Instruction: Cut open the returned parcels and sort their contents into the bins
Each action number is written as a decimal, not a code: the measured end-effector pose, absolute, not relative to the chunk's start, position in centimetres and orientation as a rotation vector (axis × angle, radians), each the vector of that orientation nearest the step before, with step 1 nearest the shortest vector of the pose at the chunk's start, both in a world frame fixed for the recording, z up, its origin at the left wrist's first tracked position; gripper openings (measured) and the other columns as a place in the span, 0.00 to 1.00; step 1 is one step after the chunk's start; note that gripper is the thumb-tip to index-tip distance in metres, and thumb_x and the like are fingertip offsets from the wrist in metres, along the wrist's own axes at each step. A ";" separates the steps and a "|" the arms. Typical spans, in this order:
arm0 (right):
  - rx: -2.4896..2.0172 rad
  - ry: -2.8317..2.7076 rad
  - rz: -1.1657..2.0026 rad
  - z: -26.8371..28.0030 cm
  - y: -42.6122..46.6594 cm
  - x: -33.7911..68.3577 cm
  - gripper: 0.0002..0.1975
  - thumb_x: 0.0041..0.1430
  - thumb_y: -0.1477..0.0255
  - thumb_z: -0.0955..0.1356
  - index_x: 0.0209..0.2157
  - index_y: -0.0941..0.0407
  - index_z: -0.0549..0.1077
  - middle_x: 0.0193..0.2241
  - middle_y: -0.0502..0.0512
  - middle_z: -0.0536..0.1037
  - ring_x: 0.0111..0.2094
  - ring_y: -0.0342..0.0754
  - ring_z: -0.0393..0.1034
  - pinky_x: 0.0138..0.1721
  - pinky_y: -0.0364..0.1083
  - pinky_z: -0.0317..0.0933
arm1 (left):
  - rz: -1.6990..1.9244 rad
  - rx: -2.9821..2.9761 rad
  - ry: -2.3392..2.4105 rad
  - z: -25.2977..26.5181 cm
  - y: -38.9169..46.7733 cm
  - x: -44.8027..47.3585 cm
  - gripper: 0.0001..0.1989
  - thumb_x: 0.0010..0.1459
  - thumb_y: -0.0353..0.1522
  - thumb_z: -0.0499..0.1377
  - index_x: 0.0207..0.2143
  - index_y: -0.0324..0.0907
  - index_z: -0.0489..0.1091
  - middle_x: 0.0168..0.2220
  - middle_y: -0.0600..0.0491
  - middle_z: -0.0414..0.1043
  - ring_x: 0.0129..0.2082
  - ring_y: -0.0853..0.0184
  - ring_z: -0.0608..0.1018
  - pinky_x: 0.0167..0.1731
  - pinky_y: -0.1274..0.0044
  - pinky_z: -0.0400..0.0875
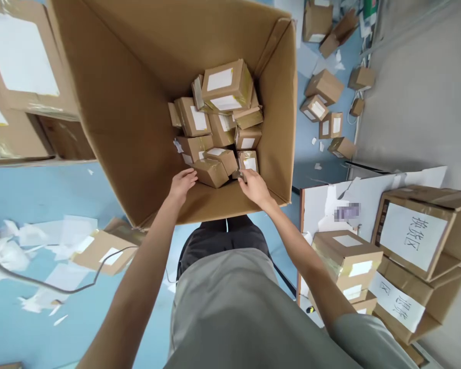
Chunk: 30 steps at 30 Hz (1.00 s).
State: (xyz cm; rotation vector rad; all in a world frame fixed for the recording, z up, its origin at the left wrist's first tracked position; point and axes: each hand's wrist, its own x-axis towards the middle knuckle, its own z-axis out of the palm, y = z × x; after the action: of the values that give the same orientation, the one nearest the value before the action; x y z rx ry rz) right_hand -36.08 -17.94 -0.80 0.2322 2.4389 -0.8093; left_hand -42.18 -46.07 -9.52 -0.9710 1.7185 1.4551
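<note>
A large open cardboard carton (111, 102) stands before me with several small taped cardboard boxes inside, many bearing white labels. Over its near side reach both my arms. My left hand (183, 183) is beside the left end of a plain small box (210, 173), its fingers stretched out; whether they touch the box I cannot tell. At the lower edge of a small labelled box (249, 161) is my right hand (254, 187), thumb and fingers apart, with no object visibly held. A bigger labelled box (227, 84) lies on top of the pile at the far side.
Loose boxes (325, 87) lie on the blue floor to the right, near the grey wall. A white table (315, 205) at right bears stacked boxes (346, 256) and open cartons (415, 230). Large labelled cartons (23, 56) stand left; paper scraps and a cable (71, 291) lie lower left.
</note>
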 end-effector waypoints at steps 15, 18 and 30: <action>0.256 2.006 -0.669 -12.1 -22.2 -43.8 0.18 0.85 0.70 0.68 0.69 0.55 0.80 0.66 0.64 0.86 0.68 0.59 0.83 0.68 0.51 0.74 | 1.047 -0.972 1.858 -22.7 -46.3 -44.0 0.28 0.63 0.27 0.68 0.66 0.36 0.79 0.66 0.32 0.82 0.71 0.47 0.82 0.76 0.61 0.72; 0.275 2.000 -0.688 -14.9 -22.9 -45.3 0.18 0.84 0.70 0.69 0.68 0.54 0.81 0.64 0.64 0.88 0.66 0.60 0.84 0.68 0.51 0.74 | 1.026 -0.947 1.881 -25.2 -46.8 -44.5 0.27 0.62 0.26 0.69 0.64 0.35 0.80 0.69 0.29 0.80 0.75 0.44 0.79 0.78 0.59 0.69; 0.946 2.638 -1.149 -18.8 -13.6 -57.9 0.52 0.75 0.38 0.72 0.82 0.60 0.62 0.81 0.78 0.66 0.85 0.67 0.58 0.85 0.69 0.54 | 1.619 -0.674 1.977 -29.9 -40.5 -58.2 0.37 0.69 0.42 0.76 0.75 0.43 0.71 0.77 0.33 0.72 0.77 0.47 0.76 0.79 0.53 0.69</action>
State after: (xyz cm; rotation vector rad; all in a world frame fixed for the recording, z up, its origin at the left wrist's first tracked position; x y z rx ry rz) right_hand -57.93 -13.63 -18.79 0.9461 2.6381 -1.1489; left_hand -58.17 -40.47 -29.89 -0.6737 1.9767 1.6191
